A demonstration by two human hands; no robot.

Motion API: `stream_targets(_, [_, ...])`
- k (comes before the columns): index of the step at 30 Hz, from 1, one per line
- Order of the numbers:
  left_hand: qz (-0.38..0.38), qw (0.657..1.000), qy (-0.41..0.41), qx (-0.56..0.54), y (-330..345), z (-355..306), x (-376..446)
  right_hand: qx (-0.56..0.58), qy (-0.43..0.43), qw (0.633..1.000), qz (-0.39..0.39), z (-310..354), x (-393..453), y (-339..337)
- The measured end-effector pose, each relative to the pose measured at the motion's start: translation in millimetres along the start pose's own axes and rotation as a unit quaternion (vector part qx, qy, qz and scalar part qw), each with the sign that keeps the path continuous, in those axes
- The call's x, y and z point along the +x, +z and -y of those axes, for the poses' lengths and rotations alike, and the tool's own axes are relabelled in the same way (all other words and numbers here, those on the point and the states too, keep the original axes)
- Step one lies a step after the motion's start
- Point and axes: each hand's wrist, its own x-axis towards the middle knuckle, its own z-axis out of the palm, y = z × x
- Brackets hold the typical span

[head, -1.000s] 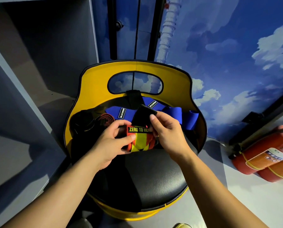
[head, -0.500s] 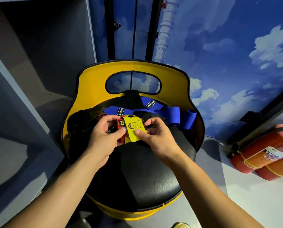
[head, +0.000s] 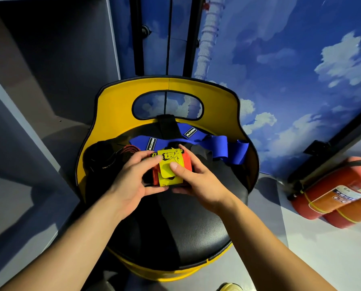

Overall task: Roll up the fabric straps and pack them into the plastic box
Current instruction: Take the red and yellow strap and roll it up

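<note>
Both hands hold a rolled red and yellow strap [head: 171, 169] above the black seat. My left hand [head: 131, 177] grips its left side, thumb near the top. My right hand [head: 198, 177] grips the right side, thumb pressing the yellow flap with a printed figure. Behind lie loose blue straps [head: 217, 143] with black labels, a black strap [head: 167, 127] and a dark rolled strap [head: 104, 158] beside a reddish coil [head: 130, 149]. No plastic box is in view.
The straps lie on a yellow chair [head: 116, 106] with a black round seat [head: 185, 227] and a cut-out backrest. Red fire extinguishers [head: 339, 192] lie on the floor at the right. A grey cabinet stands at the left; a sky-painted wall is behind.
The yellow end has been wrapped down over the red roll, and the roll now sits tighter between both hands. My right thumb has moved onto the yellow flap.
</note>
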Motion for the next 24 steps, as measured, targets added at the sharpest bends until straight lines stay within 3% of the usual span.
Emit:
stream_targets(4, [0.0,0.997,0.033,0.063,-1,3,-2,0.027,-0.019,0.999,-0.005,2,-2,2])
stream_targets(8, [-0.007,0.997,0.046,0.062,1,5,-2,0.039,-0.005,0.999,-0.015,3,0,2])
stream_targets(17, [-0.022,0.997,0.053,0.047,4,7,-4,0.035,-0.059,0.994,-0.082,0,1,12])
stream_targets(24, [0.065,0.996,0.022,0.047,-3,3,-4,0.054,-0.041,0.998,-0.01,2,0,-1])
